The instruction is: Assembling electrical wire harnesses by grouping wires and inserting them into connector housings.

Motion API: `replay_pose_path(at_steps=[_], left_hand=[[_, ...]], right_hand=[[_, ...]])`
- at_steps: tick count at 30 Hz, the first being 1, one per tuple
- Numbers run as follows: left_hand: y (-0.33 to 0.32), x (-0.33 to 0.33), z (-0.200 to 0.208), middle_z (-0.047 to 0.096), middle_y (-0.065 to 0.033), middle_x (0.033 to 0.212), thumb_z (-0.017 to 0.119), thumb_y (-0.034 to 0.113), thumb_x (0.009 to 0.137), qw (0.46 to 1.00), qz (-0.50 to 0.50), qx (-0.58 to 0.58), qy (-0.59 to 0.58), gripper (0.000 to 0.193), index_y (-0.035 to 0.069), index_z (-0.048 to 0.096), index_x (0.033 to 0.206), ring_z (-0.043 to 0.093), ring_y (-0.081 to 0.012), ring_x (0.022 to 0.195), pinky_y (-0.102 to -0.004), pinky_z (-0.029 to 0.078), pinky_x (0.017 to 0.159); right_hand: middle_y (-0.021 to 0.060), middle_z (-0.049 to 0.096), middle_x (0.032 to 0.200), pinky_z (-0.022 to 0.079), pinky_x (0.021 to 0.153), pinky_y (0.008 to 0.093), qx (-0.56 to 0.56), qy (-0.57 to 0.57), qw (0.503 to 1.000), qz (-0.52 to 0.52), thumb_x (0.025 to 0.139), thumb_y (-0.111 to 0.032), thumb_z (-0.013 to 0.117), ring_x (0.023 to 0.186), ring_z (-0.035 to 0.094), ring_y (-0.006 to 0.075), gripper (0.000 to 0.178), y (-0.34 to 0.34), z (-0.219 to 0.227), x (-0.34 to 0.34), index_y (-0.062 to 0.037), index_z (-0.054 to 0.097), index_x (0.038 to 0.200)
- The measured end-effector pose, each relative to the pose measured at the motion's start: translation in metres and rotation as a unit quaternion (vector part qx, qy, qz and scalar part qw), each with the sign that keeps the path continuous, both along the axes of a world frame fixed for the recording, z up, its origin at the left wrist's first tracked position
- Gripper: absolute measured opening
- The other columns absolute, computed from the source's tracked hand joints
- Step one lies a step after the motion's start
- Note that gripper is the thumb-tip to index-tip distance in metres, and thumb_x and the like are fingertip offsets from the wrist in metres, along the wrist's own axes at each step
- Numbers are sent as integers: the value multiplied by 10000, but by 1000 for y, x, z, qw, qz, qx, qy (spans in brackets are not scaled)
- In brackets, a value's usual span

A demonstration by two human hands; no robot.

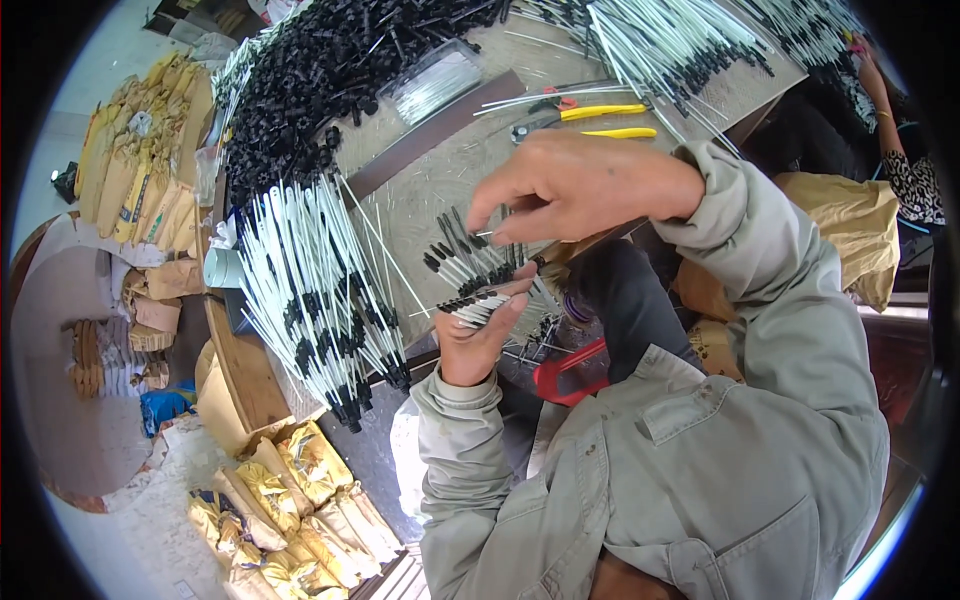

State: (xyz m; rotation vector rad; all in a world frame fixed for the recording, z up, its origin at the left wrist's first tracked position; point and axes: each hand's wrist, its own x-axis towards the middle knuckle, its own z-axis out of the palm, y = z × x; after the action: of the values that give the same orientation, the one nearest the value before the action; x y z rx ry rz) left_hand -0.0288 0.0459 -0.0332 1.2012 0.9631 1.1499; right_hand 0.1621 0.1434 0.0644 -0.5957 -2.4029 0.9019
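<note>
Bundle of rods (482,268): pale, black-tipped, held at the near edge of the surface (440,190) and taken as the centre of the clock.
Left hand (468,350): placed just below, at 6 o'clock; its fingers are curled around the bundle, with the thumb pressed against a lower row of rods.
Right hand (590,185): held at 1 to 2 o'clock; its fingers are bent, forefinger and thumb brought close over the upper tips; whether a rod is pinched cannot be told.
Sheaf (320,270): fanned out at 9 o'clock, black ends turned toward the near edge; the gap to the left hand is crossed by a loose rod (384,245).
Black parts (290,110): heaped at 10 to 11 o'clock, against the sheaf's far ends.
Dark strip (440,135): laid aslant between 11 and 12 o'clock; by it the clear box (412,75) of pale pins is partly fenced off from the bundle.
Pliers (605,112): yellow-handled, laid at 1 o'clock; the straight way to them is blocked by the right hand.
Rod pile (660,40): stacked at 1 to 2 o'clock, beyond the pliers.
Co-worker's hand (868,70): seen at 2 o'clock, well apart.
Wrapped packets (270,495): boxed at 7 o'clock, below the surface.
</note>
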Motion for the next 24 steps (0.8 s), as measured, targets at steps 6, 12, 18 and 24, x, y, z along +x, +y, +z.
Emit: replay_pose_path(at_steps=[6, 12, 18, 24], left_hand=[[3, -3, -4, 636, -143, 1020, 596, -18, 815, 1000, -15, 7, -4, 174, -55, 635, 980, 588, -180, 945, -289, 444, 844], [1, -5, -9, 637, -102, 1030, 576, -6, 832, 999, -35, 12, 11, 169, -31, 637, 987, 580, -144, 936, -270, 448, 817], [4, -2, -7, 634, -136, 1019, 568, -40, 818, 998, -19, 65, 18, 159, -58, 633, 962, 588, -197, 949, -306, 442, 860], [1, -3, -8, 623, -206, 1001, 563, -59, 809, 998, 1, 55, 8, 155, -89, 622, 949, 598, -274, 975, -371, 468, 882]], right_hand=[[76, 491, 528, 319, 446, 280, -37, -9, 998, 54, 794, -98, 590, 453, 404, 114, 139, 8, 3, -4, -4, 606, 895], [61, 489, 539, 311, 445, 264, -62, 6, 997, 36, 805, -83, 589, 466, 409, 90, 112, 4, -4, -8, 17, 597, 856], [66, 496, 556, 334, 463, 253, -92, 8, 996, -10, 809, -94, 585, 482, 440, 99, 97, 12, -27, 7, 3, 590, 814], [113, 618, 739, 444, 583, 403, 200, -3, 956, -216, 764, -184, 582, 712, 589, 324, 109, 94, -66, -13, -84, 624, 750]])
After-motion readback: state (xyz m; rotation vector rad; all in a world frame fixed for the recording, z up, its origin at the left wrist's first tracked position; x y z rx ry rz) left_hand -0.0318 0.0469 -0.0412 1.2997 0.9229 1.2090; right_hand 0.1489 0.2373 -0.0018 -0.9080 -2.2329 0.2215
